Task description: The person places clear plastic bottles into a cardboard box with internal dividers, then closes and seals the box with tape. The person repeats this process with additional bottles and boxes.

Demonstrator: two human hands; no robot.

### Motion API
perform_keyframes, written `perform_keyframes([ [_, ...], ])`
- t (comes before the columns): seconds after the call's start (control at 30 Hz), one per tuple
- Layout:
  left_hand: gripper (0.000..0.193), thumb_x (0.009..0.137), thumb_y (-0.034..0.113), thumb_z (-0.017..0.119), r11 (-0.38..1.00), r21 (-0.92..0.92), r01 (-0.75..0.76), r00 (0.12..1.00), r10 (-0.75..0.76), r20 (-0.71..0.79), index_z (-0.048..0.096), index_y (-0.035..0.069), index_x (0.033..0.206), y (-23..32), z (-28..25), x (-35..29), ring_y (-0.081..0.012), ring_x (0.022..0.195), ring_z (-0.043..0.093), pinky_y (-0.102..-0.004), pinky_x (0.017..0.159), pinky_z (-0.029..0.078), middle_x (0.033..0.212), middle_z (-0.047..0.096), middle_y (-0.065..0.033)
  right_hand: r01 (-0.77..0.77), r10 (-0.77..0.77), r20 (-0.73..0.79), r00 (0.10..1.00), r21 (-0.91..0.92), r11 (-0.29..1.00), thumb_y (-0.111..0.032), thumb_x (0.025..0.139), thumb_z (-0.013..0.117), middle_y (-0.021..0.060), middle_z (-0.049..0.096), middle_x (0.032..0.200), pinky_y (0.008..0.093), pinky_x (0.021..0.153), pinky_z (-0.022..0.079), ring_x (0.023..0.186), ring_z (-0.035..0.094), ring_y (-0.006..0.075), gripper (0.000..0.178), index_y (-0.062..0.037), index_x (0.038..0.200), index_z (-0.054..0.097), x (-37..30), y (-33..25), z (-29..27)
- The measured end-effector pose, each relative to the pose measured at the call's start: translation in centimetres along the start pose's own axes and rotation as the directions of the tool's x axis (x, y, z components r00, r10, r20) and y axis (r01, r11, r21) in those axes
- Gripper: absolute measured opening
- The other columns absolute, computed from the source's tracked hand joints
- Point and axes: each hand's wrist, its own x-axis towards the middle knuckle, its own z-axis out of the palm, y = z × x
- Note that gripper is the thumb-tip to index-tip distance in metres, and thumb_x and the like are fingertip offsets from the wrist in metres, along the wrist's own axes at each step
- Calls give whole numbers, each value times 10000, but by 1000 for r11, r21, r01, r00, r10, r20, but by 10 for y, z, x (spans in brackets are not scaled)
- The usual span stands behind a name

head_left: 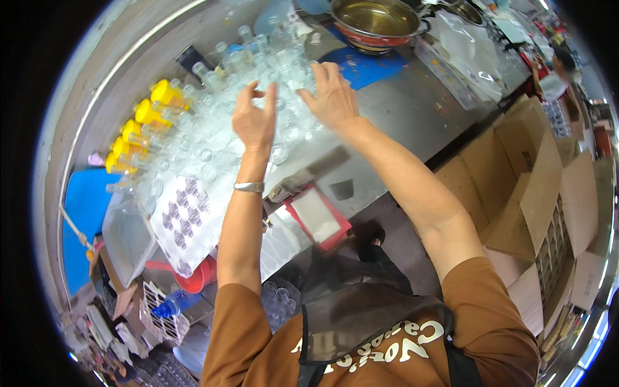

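Many small clear glass bottles (258, 68) stand crowded together on the metal worktop. My left hand (253, 121) is over their near side, with its fingers apart and nothing visible in them. To its right, my right hand (332, 97) reaches over the right edge of the group, thumb spread from stretched fingers. It shows no object in its grasp. Whether either hand touches a bottle is hard to make out. Along the left side, several bottles bear yellow tops (153, 113).
A metal bowl of amber liquid (375, 18) stands at the far side by a blue mat (374, 69). Nearer lie a white sheet with purple patches (187, 222), a clear plastic tub (129, 235) and a red-framed pad (317, 216). An opened cardboard box (509, 187) is at right.
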Motion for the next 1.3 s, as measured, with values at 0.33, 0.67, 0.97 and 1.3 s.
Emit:
perform_keyframes([
  [0.33, 406, 958, 307, 655, 991, -41, -128, 990, 126, -61, 648, 9, 1232, 34, -21, -26, -248, 1012, 669, -352, 903, 509, 1132, 703, -150, -161, 158, 32, 987, 303, 940, -364, 888, 658, 208, 554, 1211, 464, 865, 517, 1070, 581, 389, 495, -7, 1215, 550, -185, 19, -146],
  [0.67, 550, 1010, 429, 517, 599, -465, 651, 192, 463, 865, 499, 46, 1405, 409, 58, -352, -247, 1337, 469, -375, 1074, 376, 1421, 529, -83, -289, 978, -144, 154, 940, 184, -305, 877, 693, 167, 619, 1202, 455, 876, 493, 1062, 594, 304, 447, -48, 1231, 601, -682, 166, -286],
  [0.97, 462, 900, 278, 668, 460, -686, 564, 544, 417, 728, 536, 63, 1288, 501, 115, -381, -203, 1069, 600, -381, 888, 500, 1244, 601, -86, -621, -144, -810, 569, -538, 570, -167, 729, 772, 87, 631, 1075, 483, 969, 413, 1078, 582, 293, 385, -91, 1089, 659, -616, 91, -638],
  [1.3, 476, 929, 218, 595, 554, -544, 631, 492, 257, 832, 496, 7, 1344, 471, 22, -318, -215, 1150, 578, -369, 920, 510, 1297, 566, -108, -542, 153, -692, 705, -387, 746, -302, 797, 757, 73, 600, 1128, 490, 1009, 378, 1102, 547, 251, 338, -77, 1032, 666, -614, 124, -584],
])
